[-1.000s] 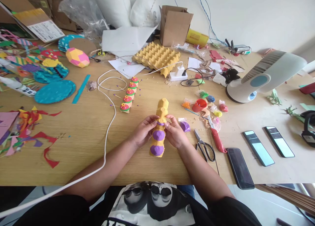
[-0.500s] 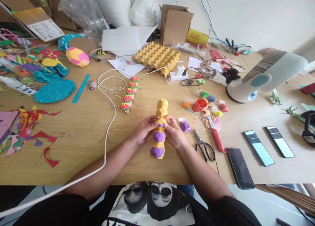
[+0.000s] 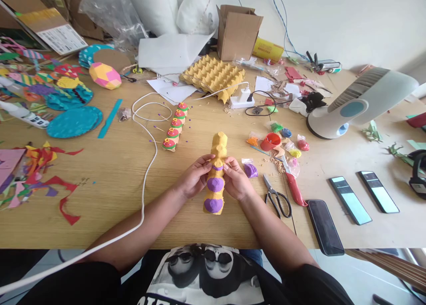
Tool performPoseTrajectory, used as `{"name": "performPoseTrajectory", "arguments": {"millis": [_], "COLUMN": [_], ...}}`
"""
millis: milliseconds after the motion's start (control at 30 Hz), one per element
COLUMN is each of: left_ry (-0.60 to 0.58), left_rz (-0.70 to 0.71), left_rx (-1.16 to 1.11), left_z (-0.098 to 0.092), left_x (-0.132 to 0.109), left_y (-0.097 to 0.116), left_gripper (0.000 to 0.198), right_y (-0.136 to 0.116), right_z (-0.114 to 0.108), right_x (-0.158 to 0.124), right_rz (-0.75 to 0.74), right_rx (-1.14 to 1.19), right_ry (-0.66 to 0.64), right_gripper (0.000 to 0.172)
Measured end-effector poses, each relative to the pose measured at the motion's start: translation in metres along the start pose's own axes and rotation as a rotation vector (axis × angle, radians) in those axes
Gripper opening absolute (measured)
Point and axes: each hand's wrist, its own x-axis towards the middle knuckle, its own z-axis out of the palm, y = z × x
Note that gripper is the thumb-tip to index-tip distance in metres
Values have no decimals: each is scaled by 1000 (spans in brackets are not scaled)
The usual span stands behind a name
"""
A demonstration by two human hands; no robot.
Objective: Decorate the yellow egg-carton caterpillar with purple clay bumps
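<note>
now hands (image 3: 195, 179) press clay (purple) (image 3: 217, 167).

No writing on the cluttered craft table (image 3: 109, 198) can be read. A white label (image 3: 63, 39) on the flattened cardboard box (image 3: 33, 19) at far left carries lines of black print too small to make out. Markings on the yellow packet (image 3: 266, 50) near the wall are blurred. White lettering on the person's black shirt (image 3: 186, 291) is cut off by the lower edge.

Purple clay band (image 3: 217, 167) now wider between the fingertips; egg-carton strip (image 3: 218, 147) near end shifted slightly toward 5 o'clock.
</note>
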Motion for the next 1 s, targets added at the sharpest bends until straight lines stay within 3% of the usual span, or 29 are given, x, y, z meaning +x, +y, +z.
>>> {"name": "performPoseTrajectory", "arguments": {"millis": [267, 533, 767, 1000], "left_ry": [10, 15, -38, 24], "left_rz": [-10, 4, 50, 85], "left_rx": [-34, 0, 66, 135], "left_z": [-3, 2, 2, 5], "left_x": [1, -1, 0, 0], "left_y": [0, 2, 2, 1], "left_gripper": [32, 35, 55, 59], "right_y": [0, 2, -6, -3], "right_z": [-1, -8, 0, 1], "right_x": [0, 3, -2, -2], "right_rz": [46, 63, 115, 85], "right_rx": [68, -15, 116, 113], "right_ry": [-55, -93, -88, -81], "right_gripper": [39, 32, 50, 48]}}
